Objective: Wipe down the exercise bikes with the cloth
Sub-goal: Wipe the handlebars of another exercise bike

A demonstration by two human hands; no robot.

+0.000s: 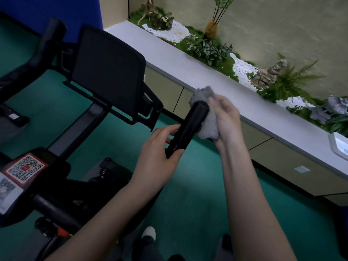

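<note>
Grey, fluffy cloth (208, 129) is bunched round the far end of the handlebar (186, 129), a smooth black cylinder with a rounded tip. Right hand (227, 119) grips the cloth with fingers curled, pressing it to the bar's right side. Left hand (160, 147) holds the bar's near end, thumb below and fingers wrapped over the top. Flat matte black screen (107, 72) sits at the front of the bike (56, 174). Red-bordered QR sticker (25, 169) is on the frame. Teal floor (207, 194) lies below. Smooth grey ledge (188, 66) carries white pebbles (243, 72) behind.
</note>
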